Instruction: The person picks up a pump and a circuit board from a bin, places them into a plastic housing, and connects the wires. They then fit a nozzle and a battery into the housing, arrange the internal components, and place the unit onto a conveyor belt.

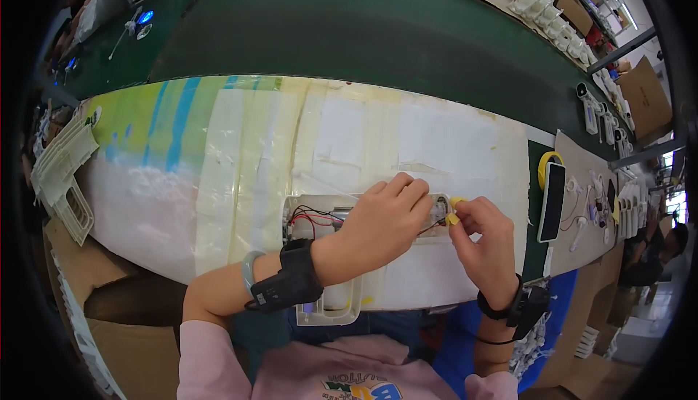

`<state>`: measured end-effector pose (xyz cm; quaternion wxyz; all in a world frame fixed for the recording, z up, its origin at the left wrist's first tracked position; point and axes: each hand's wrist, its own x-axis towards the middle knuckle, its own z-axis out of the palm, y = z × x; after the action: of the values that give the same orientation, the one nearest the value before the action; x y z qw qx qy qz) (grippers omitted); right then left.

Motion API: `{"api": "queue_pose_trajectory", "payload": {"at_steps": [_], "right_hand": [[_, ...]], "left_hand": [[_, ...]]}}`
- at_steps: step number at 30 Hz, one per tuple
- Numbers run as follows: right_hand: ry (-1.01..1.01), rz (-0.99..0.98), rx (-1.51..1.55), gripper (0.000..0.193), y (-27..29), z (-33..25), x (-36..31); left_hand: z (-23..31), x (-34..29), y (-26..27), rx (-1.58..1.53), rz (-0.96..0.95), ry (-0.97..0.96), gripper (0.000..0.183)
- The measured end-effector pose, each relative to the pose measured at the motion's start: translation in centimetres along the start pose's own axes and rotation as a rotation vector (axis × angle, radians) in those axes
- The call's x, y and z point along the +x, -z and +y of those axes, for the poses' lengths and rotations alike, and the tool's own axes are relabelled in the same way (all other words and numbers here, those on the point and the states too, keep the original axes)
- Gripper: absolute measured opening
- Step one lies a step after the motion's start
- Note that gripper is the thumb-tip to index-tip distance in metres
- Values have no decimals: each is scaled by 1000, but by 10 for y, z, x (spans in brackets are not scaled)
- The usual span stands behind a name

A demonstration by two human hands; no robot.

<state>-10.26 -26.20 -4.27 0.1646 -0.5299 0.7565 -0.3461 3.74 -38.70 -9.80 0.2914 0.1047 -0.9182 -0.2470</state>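
Note:
My left hand (382,222) lies on top of an open white plastic housing (309,211) with red and black wires inside, pressing it onto the taped white work surface (240,153). Its fingers reach the housing's right end. My right hand (487,244) is just to the right, pinching a small yellow part (454,217) between thumb and fingers against that end. Both wrists carry black bands. Another white plastic piece (334,305) sits at the table's near edge under my left forearm.
A green conveyor belt (349,29) runs behind the work surface. Stacked white plastic shells (62,175) stand at the left. At the right lie a dark phone-like slab (552,200), a yellow ring (544,162) and small white parts. Cardboard boxes sit below left.

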Motion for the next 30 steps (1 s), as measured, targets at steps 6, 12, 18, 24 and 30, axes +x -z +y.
{"api": "queue_pose_trajectory", "payload": {"at_steps": [6,12,18,24,30], "right_hand": [[-67,-80,84,14,1,6,9],[-181,-127,165,15,12,9,13],[-231,-156,178,16,9,9,16],[-97,-57,-45,17,2,-8,6],[-97,-11,-192,15,2,-23,4]], "left_hand": [[-1,0,0,104,-68,27,18],[2,0,2,133,-61,4,23],[1,0,2,124,-103,28,23],[0,-2,5,94,-76,21,23],[-2,-1,5,59,-80,-3,24]]}}
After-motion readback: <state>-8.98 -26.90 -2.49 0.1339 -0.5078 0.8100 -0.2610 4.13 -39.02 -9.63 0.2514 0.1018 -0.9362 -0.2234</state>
